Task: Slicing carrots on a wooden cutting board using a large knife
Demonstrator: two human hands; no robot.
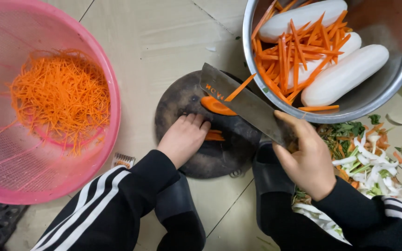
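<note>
where steel gleams, flat broad cleaver point(243, 103)

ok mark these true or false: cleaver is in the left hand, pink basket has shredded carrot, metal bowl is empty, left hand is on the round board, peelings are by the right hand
1. The cleaver is in the left hand. False: the right hand has its grip on it.
2. The pink basket holds shredded carrot. True.
3. The metal bowl is empty. False: it holds white radishes and carrot sticks.
4. The left hand rests on the round board. True.
5. Vegetable peelings lie by the right hand. True.
</note>
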